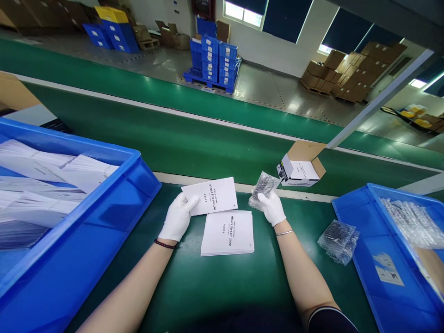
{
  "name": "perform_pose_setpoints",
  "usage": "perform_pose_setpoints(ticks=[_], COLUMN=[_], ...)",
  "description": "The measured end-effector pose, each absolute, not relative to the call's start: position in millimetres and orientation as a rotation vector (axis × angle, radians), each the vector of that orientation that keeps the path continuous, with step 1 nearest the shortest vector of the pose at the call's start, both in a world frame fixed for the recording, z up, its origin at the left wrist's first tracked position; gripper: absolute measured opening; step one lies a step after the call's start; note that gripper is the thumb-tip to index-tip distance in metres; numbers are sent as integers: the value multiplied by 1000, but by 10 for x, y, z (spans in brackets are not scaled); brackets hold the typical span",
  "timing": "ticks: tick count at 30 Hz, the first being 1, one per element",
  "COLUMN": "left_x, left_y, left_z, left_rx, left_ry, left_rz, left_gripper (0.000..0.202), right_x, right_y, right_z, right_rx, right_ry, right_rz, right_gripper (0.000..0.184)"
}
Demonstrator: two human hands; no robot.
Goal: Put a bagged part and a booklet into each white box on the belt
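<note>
White gloves cover both hands. My left hand point(178, 215) pinches a white printed booklet point(218, 198) by its left edge, thumb on top. Just below it, a stack of similar booklets point(227, 236) lies on the green work surface, partly overlapped by the held one. My right hand point(272, 206) grips a bubble-wrap packet point(263, 188), whose contents I cannot make out. Beyond that hand stands an open small carton point(301, 171) with a white booklet on top inside it. Further right, more bubble-wrap packets point(339, 240) rest on the work surface.
At left, a large blue bin point(138, 185) holds many white booklets. Another blue bin point(360, 231) at right contains bubble-wrap packets. A green conveyor belt point(208, 143) runs across behind the work surface, and a grey metal post point(378, 99) slants up at right.
</note>
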State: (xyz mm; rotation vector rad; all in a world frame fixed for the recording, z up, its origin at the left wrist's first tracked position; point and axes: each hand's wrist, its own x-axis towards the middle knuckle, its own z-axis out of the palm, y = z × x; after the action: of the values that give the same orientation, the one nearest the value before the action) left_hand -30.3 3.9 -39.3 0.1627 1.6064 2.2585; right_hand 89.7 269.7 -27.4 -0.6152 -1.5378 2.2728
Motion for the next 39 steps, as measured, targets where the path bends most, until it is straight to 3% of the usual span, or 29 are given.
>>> perform_pose_setpoints(ticks=[16, 29, 39], left_x=[-246, -312, -293], left_y=[31, -20, 1], left_z=[-246, -440, -297], left_rx=[135, 200, 137], left_ry=[1816, 1913, 1960], left_rz=[2120, 2073, 2100], left_gripper=[57, 53, 50], right_x=[913, 906, 915], right_y=[2751, 2683, 2666], right_z=[-373, -171, -153], right_rx=[-536, -521, -567], right_ry=[-1653, -1473, -1487], right_rz=[2253, 2420, 2428], right_gripper=[49, 48, 50])
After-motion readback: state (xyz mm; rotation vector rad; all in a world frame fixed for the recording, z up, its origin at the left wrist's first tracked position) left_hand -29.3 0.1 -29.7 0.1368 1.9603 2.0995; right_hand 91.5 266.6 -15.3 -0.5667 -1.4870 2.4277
